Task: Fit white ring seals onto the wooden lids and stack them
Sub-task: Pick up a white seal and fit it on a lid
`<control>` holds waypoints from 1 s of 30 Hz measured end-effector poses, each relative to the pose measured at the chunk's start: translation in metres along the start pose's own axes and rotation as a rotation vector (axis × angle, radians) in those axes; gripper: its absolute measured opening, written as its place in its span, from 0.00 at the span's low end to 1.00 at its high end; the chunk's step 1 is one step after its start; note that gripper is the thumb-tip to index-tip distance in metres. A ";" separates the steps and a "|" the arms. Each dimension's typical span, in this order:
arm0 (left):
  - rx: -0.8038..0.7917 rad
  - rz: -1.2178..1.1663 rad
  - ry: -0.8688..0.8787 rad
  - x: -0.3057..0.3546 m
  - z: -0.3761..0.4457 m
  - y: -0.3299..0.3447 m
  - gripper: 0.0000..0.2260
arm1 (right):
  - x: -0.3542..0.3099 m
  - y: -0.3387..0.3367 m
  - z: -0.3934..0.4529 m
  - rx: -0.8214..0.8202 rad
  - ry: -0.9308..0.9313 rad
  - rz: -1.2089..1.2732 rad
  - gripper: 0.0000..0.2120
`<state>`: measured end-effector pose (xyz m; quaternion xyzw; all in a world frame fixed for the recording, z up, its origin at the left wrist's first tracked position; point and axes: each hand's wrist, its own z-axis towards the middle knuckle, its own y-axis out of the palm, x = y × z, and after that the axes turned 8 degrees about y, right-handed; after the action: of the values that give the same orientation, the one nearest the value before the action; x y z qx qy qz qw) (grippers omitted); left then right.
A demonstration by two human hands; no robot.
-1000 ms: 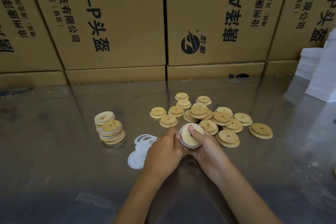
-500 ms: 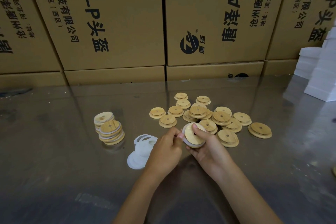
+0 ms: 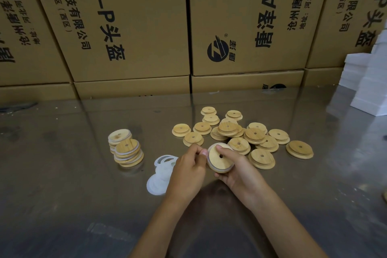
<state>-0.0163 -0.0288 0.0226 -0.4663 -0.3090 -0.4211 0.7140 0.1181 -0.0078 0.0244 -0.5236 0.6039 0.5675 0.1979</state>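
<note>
Fingers (image 3: pixel 225 151) of both hands are curling round the lid (image 3: pixel 219 158), now turned flatter, pressing its seal (image 3: pixel 230 168) nearly home.

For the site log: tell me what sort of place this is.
Probably a warehouse or packing workshop: stacked printed cartons line the back, loose lids and seals lie in batches on a metal table.

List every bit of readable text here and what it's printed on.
"4.0-P头盔", rotated: left-centre cardboard box.
"信科技有限公司": same box, partly cut off.
"AH4", rotated: right-centre cardboard box.
"头盔": far-right box.
Round logo: its small characters are unreadable.
Wooden lids, white ring seals: no text.
</note>
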 end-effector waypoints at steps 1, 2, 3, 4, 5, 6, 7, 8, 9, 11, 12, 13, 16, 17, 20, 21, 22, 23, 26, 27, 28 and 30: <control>0.006 0.001 0.004 -0.001 0.000 0.000 0.11 | 0.000 0.000 0.000 -0.001 0.002 -0.004 0.10; 0.014 0.003 0.008 -0.002 0.001 0.000 0.11 | 0.000 0.000 0.001 -0.003 0.005 -0.003 0.11; 0.024 0.000 0.010 -0.003 0.001 0.001 0.11 | 0.000 -0.001 0.001 -0.004 0.008 0.001 0.11; 0.036 -0.009 0.011 -0.003 0.002 0.001 0.10 | 0.000 -0.001 0.001 -0.005 0.010 0.007 0.11; 0.049 -0.021 0.010 -0.004 0.002 0.002 0.10 | 0.000 -0.001 0.002 -0.004 0.012 0.012 0.11; 0.061 -0.032 0.010 -0.004 0.002 0.002 0.09 | -0.001 -0.001 0.002 -0.003 0.013 0.015 0.12; 0.072 -0.039 0.009 -0.005 0.002 0.003 0.08 | -0.001 -0.002 0.002 -0.003 0.015 0.016 0.13; 0.083 -0.044 0.011 -0.005 0.002 0.003 0.08 | -0.001 -0.002 0.003 -0.005 0.018 0.017 0.14; 0.091 -0.045 0.015 -0.005 0.002 0.003 0.08 | -0.001 -0.002 0.003 -0.006 0.021 0.014 0.14; 0.098 -0.044 0.028 -0.003 0.002 0.002 0.08 | 0.000 -0.002 0.003 -0.001 0.030 -0.009 0.15; 0.101 -0.050 0.031 -0.002 0.003 0.001 0.08 | 0.001 -0.002 0.004 0.000 0.032 -0.027 0.15; 0.106 -0.066 0.031 -0.002 0.003 0.001 0.08 | 0.001 -0.002 0.004 -0.002 0.030 -0.044 0.15; 0.119 -0.110 0.036 0.002 0.004 -0.001 0.10 | 0.001 -0.002 0.004 -0.011 0.019 -0.093 0.14; 0.120 -0.103 0.050 0.002 0.004 -0.002 0.11 | 0.001 -0.002 0.003 -0.019 0.019 -0.095 0.15; 0.099 -0.020 0.131 0.002 0.003 -0.003 0.13 | 0.000 -0.001 0.002 -0.056 0.054 -0.013 0.18; 0.078 0.027 0.149 0.001 0.003 -0.002 0.14 | 0.000 -0.002 0.002 -0.060 0.063 0.013 0.18; 0.050 0.086 0.162 0.000 0.002 -0.002 0.16 | -0.001 -0.002 0.001 -0.062 0.068 0.034 0.18; 0.016 0.146 0.175 -0.002 0.002 -0.001 0.20 | -0.002 -0.002 0.001 -0.063 0.071 0.055 0.18; -0.050 0.284 0.214 -0.006 0.001 0.002 0.29 | -0.004 -0.002 0.002 -0.074 0.074 0.119 0.18; -0.048 0.316 0.223 -0.006 0.001 0.003 0.31 | -0.004 -0.002 0.002 -0.075 0.073 0.123 0.18; -0.036 0.337 0.231 -0.006 0.001 0.003 0.32 | -0.004 -0.002 0.003 -0.068 0.070 0.121 0.19; 0.000 0.326 0.244 -0.006 0.002 0.003 0.31 | -0.004 -0.002 0.003 -0.057 0.068 0.125 0.21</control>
<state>-0.0167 -0.0249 0.0172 -0.4555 -0.1405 -0.3533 0.8050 0.1199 -0.0030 0.0257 -0.5092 0.6255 0.5775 0.1266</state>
